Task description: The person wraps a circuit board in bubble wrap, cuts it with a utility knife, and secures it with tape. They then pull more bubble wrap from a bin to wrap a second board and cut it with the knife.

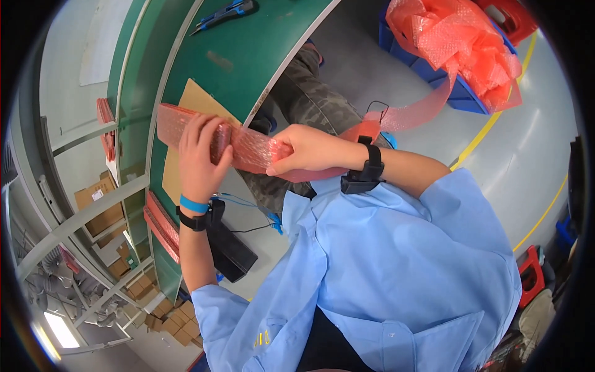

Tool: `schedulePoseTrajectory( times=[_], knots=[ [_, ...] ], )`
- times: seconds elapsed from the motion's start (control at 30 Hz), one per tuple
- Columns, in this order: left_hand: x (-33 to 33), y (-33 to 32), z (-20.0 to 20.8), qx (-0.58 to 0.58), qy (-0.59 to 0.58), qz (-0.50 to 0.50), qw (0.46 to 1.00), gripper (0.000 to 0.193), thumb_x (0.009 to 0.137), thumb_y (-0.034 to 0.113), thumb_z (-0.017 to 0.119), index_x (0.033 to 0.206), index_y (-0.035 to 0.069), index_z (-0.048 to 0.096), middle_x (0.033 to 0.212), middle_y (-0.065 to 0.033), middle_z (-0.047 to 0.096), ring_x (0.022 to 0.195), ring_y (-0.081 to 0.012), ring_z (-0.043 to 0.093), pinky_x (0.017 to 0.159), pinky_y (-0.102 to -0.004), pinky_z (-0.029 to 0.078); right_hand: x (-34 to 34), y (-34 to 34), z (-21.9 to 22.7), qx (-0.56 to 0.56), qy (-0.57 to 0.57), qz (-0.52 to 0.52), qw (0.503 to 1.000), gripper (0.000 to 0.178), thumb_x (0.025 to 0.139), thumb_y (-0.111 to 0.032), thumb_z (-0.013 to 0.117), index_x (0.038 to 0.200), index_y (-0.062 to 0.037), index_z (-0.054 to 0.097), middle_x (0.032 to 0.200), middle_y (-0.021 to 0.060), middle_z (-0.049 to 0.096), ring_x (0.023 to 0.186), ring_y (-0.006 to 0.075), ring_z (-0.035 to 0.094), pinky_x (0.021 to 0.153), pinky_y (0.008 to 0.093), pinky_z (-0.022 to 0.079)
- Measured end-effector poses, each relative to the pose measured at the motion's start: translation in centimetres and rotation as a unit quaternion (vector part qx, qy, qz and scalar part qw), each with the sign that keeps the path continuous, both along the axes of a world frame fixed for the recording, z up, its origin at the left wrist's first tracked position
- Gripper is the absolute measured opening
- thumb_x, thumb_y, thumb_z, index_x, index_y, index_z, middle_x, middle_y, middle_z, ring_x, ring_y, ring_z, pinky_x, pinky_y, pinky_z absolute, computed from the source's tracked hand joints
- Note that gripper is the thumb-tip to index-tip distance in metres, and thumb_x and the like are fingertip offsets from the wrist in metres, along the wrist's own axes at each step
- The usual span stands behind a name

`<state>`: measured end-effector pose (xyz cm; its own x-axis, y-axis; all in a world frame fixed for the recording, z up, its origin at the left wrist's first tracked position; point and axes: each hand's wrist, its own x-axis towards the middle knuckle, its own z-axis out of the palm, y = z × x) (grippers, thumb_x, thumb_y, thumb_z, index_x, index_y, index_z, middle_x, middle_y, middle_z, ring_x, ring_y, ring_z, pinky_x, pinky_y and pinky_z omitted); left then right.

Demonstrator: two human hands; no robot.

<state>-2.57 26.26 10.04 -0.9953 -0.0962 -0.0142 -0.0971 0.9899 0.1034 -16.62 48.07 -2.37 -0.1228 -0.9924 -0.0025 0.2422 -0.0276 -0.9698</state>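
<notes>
A long strip of pink bubble wrap [253, 141] stretches between my hands, over the edge of the green table. My left hand [201, 149] grips a folded, layered part of it, fingers across the top and thumb at the side. Closed with thumb and fingertips, my right hand [310, 150] pinches the strip in front of my body. Past my right wrist, a loose tail [427, 106] of the wrap runs toward a blue bin [466, 98]. Under the folded part lies a tan cardboard sheet [201, 96].
A blue utility knife [224, 15] rests at the far side of the green table [260, 46]. Crumpled pink bubble wrap [449, 34] overflows the bin on the floor at right. Flat pink stacks [162, 224] lie at the table's left edge. A red stool [532, 276] stands at lower right.
</notes>
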Motion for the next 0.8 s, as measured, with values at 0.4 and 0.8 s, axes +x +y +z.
schedulePoseTrajectory(
  times=[0.4,0.8],
  knots=[
    [0.2,-1.2,-0.8,-0.037,0.051,0.11,0.992,0.068,0.091,0.022,0.081,0.154,0.012,0.06,0.161,-0.0162,0.053,0.145,-0.0412,0.051,0.123,-0.0519,0.04,1.0,-0.6,-1.1,0.051,-0.068,0.036,0.996,0.028,0.1,-0.029,0.079,0.092,-0.0039,0.068,0.075,0.0029,0.071,0.067,0.0117,0.064,0.063,0.0319,0.05],
    [0.3,0.4,-0.7,-0.064,0.031,0.142,0.987,0.07,0.084,0.01,0.075,0.152,0.02,0.063,0.162,-0.0122,0.052,0.141,-0.041,0.052,0.118,-0.0533,0.046,1.6,-0.4,-0.2,0.086,-0.092,0.093,0.988,0.024,0.106,-0.024,0.075,0.099,-0.0041,0.064,0.082,-0.0031,0.066,0.074,0.0036,0.058,0.064,0.0263,0.047]
  ],
)
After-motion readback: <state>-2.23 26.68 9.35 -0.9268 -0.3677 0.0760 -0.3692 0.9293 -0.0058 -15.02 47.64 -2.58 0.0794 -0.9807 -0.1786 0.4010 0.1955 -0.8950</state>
